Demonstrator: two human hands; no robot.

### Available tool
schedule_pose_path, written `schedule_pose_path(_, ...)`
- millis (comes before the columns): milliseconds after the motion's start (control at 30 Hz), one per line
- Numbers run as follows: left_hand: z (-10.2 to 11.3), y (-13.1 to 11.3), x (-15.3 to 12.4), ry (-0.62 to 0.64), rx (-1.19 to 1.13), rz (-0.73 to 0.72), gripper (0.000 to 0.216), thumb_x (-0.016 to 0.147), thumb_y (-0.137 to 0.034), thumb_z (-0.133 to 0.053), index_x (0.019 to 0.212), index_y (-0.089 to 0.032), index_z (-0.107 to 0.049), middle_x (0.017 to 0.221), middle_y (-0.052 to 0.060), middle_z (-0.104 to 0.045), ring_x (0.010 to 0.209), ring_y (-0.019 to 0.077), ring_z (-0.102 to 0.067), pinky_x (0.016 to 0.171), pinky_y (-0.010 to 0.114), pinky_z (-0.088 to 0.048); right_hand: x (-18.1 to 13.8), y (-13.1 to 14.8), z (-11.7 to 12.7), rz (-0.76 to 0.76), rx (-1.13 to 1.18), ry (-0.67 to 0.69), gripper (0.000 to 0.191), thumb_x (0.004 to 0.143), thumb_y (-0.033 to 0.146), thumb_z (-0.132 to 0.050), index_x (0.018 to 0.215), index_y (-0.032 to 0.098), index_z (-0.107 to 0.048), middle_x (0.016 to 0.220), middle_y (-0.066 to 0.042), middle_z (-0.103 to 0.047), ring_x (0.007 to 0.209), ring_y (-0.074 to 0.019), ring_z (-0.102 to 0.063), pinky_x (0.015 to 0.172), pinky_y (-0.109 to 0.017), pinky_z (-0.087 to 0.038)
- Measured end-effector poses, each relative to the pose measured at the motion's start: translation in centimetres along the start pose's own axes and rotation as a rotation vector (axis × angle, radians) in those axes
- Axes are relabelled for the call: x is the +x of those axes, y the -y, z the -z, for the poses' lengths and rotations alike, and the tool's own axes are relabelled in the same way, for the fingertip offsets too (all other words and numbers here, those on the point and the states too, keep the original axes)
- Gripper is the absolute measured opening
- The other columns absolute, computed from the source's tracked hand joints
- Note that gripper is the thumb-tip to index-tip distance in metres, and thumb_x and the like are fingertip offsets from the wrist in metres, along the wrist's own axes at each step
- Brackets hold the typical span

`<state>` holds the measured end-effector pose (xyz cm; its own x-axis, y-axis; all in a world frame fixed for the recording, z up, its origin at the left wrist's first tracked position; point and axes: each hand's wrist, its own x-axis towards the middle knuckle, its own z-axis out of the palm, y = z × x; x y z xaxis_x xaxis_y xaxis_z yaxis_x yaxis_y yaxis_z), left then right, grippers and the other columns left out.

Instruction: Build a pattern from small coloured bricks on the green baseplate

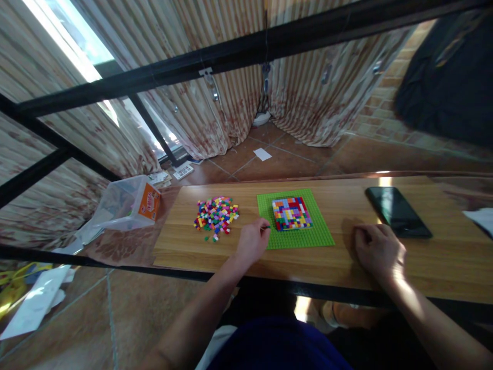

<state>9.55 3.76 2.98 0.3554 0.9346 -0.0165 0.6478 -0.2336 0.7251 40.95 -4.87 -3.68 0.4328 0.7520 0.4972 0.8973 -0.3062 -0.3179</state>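
While our left hand (252, 240) pinches what looks like a small dark brick (266, 227), the multicoloured brick block (292, 213) sits just to that hand's right, on the green studded baseplate (320, 236). We would do best keeping the pinch light and level. Our right hand (379, 252) rests loosely curled; we cannot tell if it holds anything.

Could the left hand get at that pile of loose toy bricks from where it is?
Probably yes: the left hand is close beside the loose toy bricks on the wooden tabletop, with nothing visible between. Its fingers seem pinched on a small dark piece, which might hinder grasping.
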Motion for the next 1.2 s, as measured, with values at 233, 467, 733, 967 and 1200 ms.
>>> schedule_pose_path(233, -1.7, -0.7, 1.8, -0.035, -0.046, -0.02, 0.01, 0.089, -0.018, -0.057, 0.089, -0.019, -0.067, 0.086, 0.002, -0.074, 0.079, 0.0161, -0.068, 0.075, 0.027, -0.051, 0.0, 0.0, 0.0, -0.016, 0.002, -0.007, 0.026, 0.088, 0.033, -0.053, 0.087, 0.017, -0.075, 0.088, -0.008, -0.068, 0.075, -0.0178, -0.058, 0.063, -0.027, -0.039)
schedule_pose_path(467, -2.1, -1.0, 2.2, -0.042, -0.014, -0.025, 0.004, 0.087, -0.018, -0.063, 0.09, -0.019, -0.067, 0.087, 0.003, -0.074, 0.079, 0.0167, -0.068, 0.075, 0.029, -0.051, -0.1, 0.5, 0.7, -0.015, 0.014, 0.035, 0.026, 0.089, 0.03, -0.051, 0.091, 0.018, -0.074, 0.09, -0.011, -0.068, 0.079, -0.0225, -0.06, 0.064, -0.032, -0.041)
schedule_pose_path(733, -2.7, -0.5, 2.7, -0.064, -0.12, 0.014, 0.013, 0.081, -0.014, -0.07, 0.092, -0.019, -0.065, 0.084, 0.002, -0.072, 0.077, 0.0155, -0.068, 0.074, 0.029, -0.053, -0.1, 0.3, 0.5, -0.036, 0.029, 0.036, 0.025, 0.088, 0.03, -0.052, 0.09, 0.017, -0.074, 0.09, -0.011, -0.067, 0.078, -0.0229, -0.06, 0.064, -0.033, -0.041)
schedule_pose_path(967, -2.3, -0.4, 2.5, -0.045, -0.281, 0.02, 0.012, 0.082, -0.011, -0.066, 0.092, -0.017, -0.064, 0.084, 0.002, -0.072, 0.078, 0.0143, -0.068, 0.075, 0.027, -0.054, -0.1, 0.6, 0.8, -0.031, 0.026, 0.044, 0.028, 0.09, 0.031, -0.049, 0.091, 0.018, -0.074, 0.092, -0.012, -0.068, 0.08, -0.0248, -0.061, 0.065, -0.035, -0.042)
schedule_pose_path(1200, -2.7, 0.1, 3.0, -0.068, -0.299, 0.042, 0.008, 0.088, -0.016, -0.059, 0.084, -0.017, -0.065, 0.077, 0.001, -0.07, 0.072, 0.014, -0.068, 0.068, 0.025, -0.052, 0.0, 0.7, 0.8, -0.039, 0.042, 0.048, 0.028, 0.089, 0.032, -0.049, 0.09, 0.018, -0.074, 0.091, -0.012, -0.068, 0.08, -0.0255, -0.061, 0.065, -0.035, -0.043)
